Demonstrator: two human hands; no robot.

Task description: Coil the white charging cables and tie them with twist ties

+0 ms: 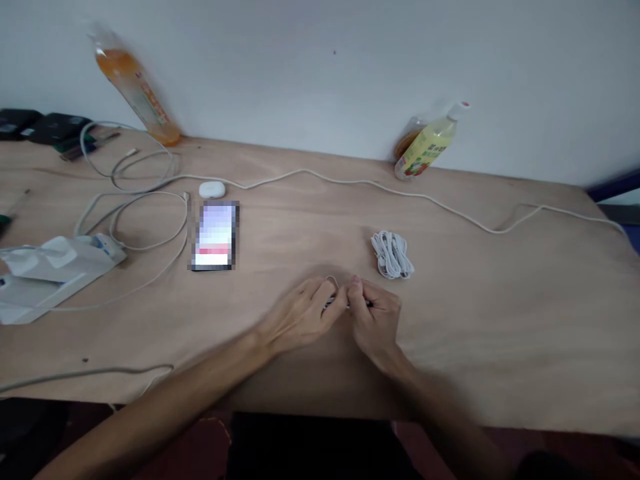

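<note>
My left hand (307,312) and my right hand (374,317) meet above the front middle of the table, both closed. Between the left fingers runs a thin white cable (329,303), with a small loop of it standing up over the knuckles. The right hand grips the same cable, its thumb on top; a small dark piece shows beside its fingers. Most of the held cable is hidden by the fingers. Just beyond the right hand lies a tied bundle of white cables (393,255).
A phone (216,237) and a white earbud case (213,190) lie to the left. Further left are coiled cables (145,193) and a white power strip (65,273). An orange drink bottle (137,93) and a yellow-labelled bottle (430,143) stand along the wall.
</note>
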